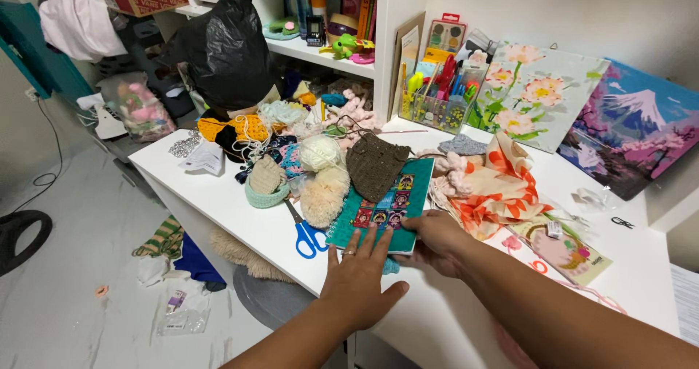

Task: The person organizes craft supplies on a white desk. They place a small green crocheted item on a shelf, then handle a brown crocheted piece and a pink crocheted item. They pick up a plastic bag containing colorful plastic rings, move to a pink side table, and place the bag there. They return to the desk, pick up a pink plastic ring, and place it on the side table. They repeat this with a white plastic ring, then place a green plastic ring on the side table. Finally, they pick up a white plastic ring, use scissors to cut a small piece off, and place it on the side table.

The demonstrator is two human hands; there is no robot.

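Desk: white table (218, 194) crowded with yarn pieces beyond both hands.
Left hand (358, 278): flat, fingers spread, resting on teal booklet (386, 205).
Right hand (437, 239): curled, gripping booklet's near corner.
Progress: booklet closed; blue scissors (306, 234) untouched, left of hands.

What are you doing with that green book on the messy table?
A person has both hands on a green book at the front of a white table. The left hand lies flat on its near edge, and the right hand holds its right corner. A brown knitted piece rests on the book's far end. Blue scissors lie just left of it, beside piles of yarn.
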